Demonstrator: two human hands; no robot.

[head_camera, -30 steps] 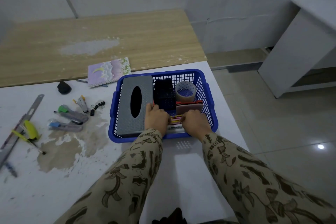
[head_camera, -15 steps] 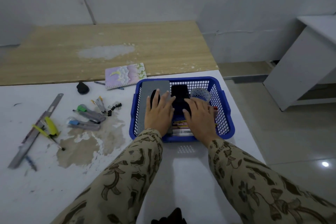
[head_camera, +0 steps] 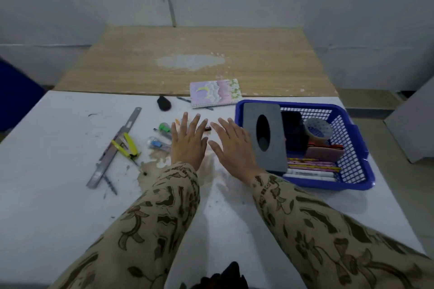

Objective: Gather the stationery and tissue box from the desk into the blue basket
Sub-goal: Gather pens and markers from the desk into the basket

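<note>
The blue basket [head_camera: 354, 178] stands on the white desk at the right. Inside it are the grey tissue box [head_camera: 263, 157], a black holder [head_camera: 294, 131], a tape roll [head_camera: 318, 130], a pink item [head_camera: 325, 153] and several pencils and a marker [head_camera: 312, 169]. My left hand [head_camera: 187, 143] and my right hand [head_camera: 231, 148] hover flat over the desk left of the basket, fingers spread, holding nothing. Under and beside the left hand lie small stationery items: a green-capped cutter [head_camera: 164, 128], a blue-marked cutter [head_camera: 157, 144] and binder clips, partly hidden.
A steel ruler [head_camera: 112, 152], a yellow tool [head_camera: 128, 148] and a small pen [head_camera: 110, 184] lie at the left. A black round object [head_camera: 163, 103] and a purple notebook [head_camera: 215, 92] with pens sit near the wooden table [head_camera: 187, 63] behind. A brown stain marks the desk.
Both hands have left the basket and moved left over the loose stationery, opening flat. The view has swung left, so the basket now sits at the right.
</note>
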